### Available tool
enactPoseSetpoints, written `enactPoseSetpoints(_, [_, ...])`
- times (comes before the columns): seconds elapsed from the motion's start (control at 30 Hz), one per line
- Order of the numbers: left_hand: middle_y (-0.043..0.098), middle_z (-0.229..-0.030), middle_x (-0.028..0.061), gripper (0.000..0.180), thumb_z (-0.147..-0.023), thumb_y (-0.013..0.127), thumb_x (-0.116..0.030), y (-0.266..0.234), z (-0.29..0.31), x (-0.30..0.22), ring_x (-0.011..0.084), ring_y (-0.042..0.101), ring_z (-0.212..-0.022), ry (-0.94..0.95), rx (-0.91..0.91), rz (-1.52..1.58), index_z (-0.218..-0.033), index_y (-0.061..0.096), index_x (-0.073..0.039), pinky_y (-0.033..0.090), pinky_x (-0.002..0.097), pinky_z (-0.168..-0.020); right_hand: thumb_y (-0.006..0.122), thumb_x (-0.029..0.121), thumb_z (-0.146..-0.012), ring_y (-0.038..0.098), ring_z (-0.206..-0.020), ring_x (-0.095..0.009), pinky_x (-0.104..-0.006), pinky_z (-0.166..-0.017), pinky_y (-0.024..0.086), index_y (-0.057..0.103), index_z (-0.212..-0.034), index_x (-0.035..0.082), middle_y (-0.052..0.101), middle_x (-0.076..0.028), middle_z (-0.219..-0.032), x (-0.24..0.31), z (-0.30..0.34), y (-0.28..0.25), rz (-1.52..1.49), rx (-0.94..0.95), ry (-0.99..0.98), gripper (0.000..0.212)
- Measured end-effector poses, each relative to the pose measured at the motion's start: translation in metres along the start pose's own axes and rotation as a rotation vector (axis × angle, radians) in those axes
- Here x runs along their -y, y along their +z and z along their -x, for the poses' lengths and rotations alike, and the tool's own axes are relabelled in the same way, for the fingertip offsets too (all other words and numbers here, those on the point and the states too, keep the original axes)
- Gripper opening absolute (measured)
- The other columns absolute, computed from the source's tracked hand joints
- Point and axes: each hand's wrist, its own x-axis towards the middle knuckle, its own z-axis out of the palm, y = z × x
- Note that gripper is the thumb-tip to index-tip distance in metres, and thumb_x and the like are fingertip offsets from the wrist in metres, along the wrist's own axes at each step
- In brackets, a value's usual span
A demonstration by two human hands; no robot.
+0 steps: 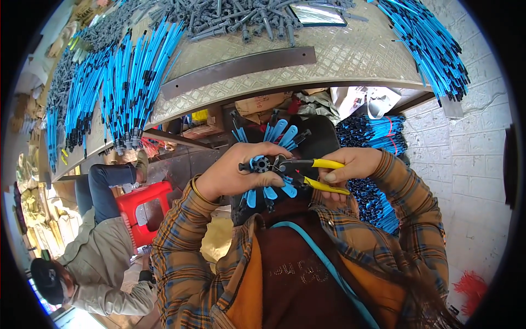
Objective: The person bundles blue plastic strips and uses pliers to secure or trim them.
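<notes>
My left hand (230, 167) is closed around a round black slotted hub (259, 164), its end face turned up between thumb and fingers. Blue paddle-shaped strips (277, 129) fan out above and below that hand, some with black tips; how they join the hub is hidden by my fingers. In my right hand (356, 165) is a pair of pliers with yellow handles (327, 163), gripped with the handles spread. The dark metal jaws reach the hub's right side, at my left fingertips. A thin wire seems to lie at the jaws, too small to make out.
Ahead stands a workbench (372, 52) with a flat metal bar (241, 68), grey plastic parts (219, 19) and bundles of blue rods (142, 82). More tied bundles (386, 134) lie right of my lap. At left, a person (104, 257) is beside a red stool (143, 205).
</notes>
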Motion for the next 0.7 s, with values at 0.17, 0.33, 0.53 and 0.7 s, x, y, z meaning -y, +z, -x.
enactPoseSetpoints(0.17, [0.062,-0.088,0.0088,0.045,-0.069,0.075,-0.017,-0.006,-0.001,-0.005,0.0183,0.059,-0.08,0.037,0.006,-0.038,-0.108,0.058,-0.003,0.045,0.029,-0.074,0.048,0.026,-0.092,0.062,-0.075,-0.014,-0.0274,-0.061,0.053,0.046,-0.115,0.003,0.061,-0.009,-0.089,0.003,0.002,0.006,-0.063,0.04,0.0,0.033])
enactPoseSetpoints(0.33, [0.062,-0.093,0.0103,0.044,-0.069,0.075,-0.016,-0.003,0.003,0.005,0.0218,0.06,-0.087,0.14,0.03,-0.065,-0.107,0.058,-0.003,0.045,0.0306,-0.078,0.046,0.03,-0.092,0.061,-0.073,-0.013,-0.0284,-0.059,0.053,0.047,-0.111,0.003,0.06,-0.008,-0.088,-0.01,-0.004,0.011,-0.057,0.088,0.007,0.033])
enactPoseSetpoints(0.53, [0.062,-0.097,0.0105,0.044,-0.07,0.074,-0.018,-0.011,0.007,-0.003,0.022,0.059,-0.092,0.046,0.212,-0.042,-0.108,0.058,-0.003,0.045,0.0316,-0.08,0.047,0.041,-0.09,0.043,-0.06,-0.004,-0.0204,-0.051,0.04,0.054,-0.096,0.004,0.048,0.003,-0.072,-0.037,-0.007,0.04,-0.025,0.021,-0.08,0.038])
enactPoseSetpoints(0.7, [0.061,-0.098,0.0103,0.043,-0.071,0.073,-0.018,-0.017,0.0,-0.011,0.022,0.059,-0.093,0.018,0.281,-0.032,-0.108,0.058,-0.003,0.044,0.0316,-0.08,0.044,0.046,-0.09,0.043,-0.064,-0.005,-0.0209,-0.057,0.039,0.052,-0.101,0.004,0.047,0.002,-0.073,-0.038,-0.01,0.036,0.143,-0.072,-0.078,0.044])
